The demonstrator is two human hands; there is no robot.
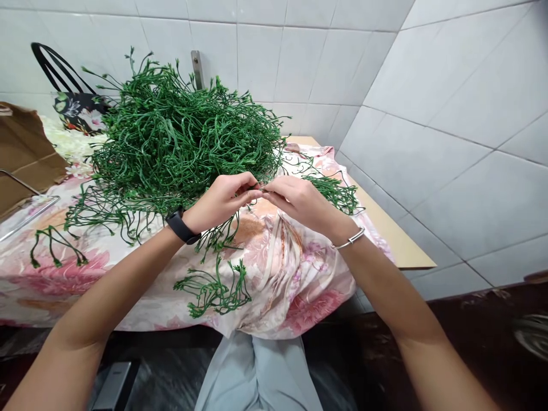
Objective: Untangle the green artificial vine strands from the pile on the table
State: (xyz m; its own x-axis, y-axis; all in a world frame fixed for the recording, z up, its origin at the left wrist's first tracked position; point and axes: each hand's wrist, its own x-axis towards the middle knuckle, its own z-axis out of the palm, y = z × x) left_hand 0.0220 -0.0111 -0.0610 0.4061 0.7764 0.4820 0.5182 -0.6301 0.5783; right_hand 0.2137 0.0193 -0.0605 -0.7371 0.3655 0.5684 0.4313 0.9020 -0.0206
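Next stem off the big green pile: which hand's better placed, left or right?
Left, I'd judge. The left hand is beside the big green pile; the right hand sits farther over, nearer the small green bunch. Both look busy at the fingertips, though.

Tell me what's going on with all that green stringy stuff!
A person has both bare hands over a table covered with a flowery cloth. The left hand and right hand meet at the fingertips, but anything pinched there is too small to make out. A big heap of green stems lies beyond them, and a small green bunch lies nearer the person.
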